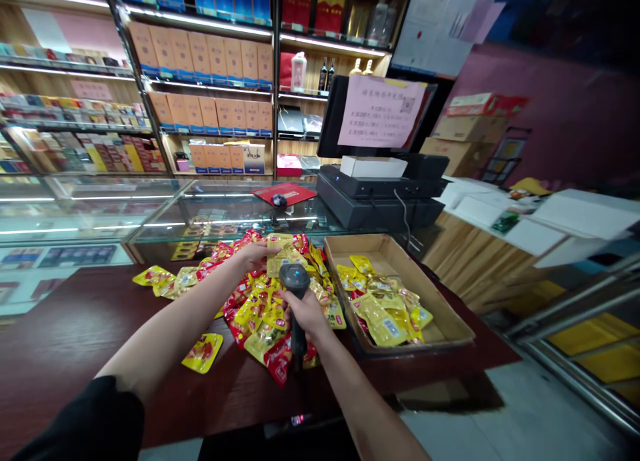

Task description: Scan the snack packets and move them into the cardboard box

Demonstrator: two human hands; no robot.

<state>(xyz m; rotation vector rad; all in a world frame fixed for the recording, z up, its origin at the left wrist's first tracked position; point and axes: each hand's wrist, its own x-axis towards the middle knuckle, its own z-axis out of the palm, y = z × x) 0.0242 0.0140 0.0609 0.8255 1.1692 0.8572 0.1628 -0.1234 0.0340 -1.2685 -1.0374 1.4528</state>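
Note:
My right hand (306, 309) is wrapped round the handle of a dark barcode scanner (295, 280), its head pointing away from me. Just beyond the scanner, a gold snack packet (281, 249) is gripped at its left edge by my left hand (254, 257). Below both hands spreads a heap of red and yellow snack packets (260, 308) on the dark red table (75, 341). One yellow packet (203, 353) lies apart, nearer me. To the right stands a shallow cardboard box (450, 321) holding several gold and yellow packets (383, 318).
Behind the table runs a glass display counter (165, 211) with a red mouse pad (295, 193) and a mouse (279, 200). A monitor with a pink paper sign (383, 111) stands at the back above a black cash drawer (370, 198). Shelves of boxes (210, 58) line the wall.

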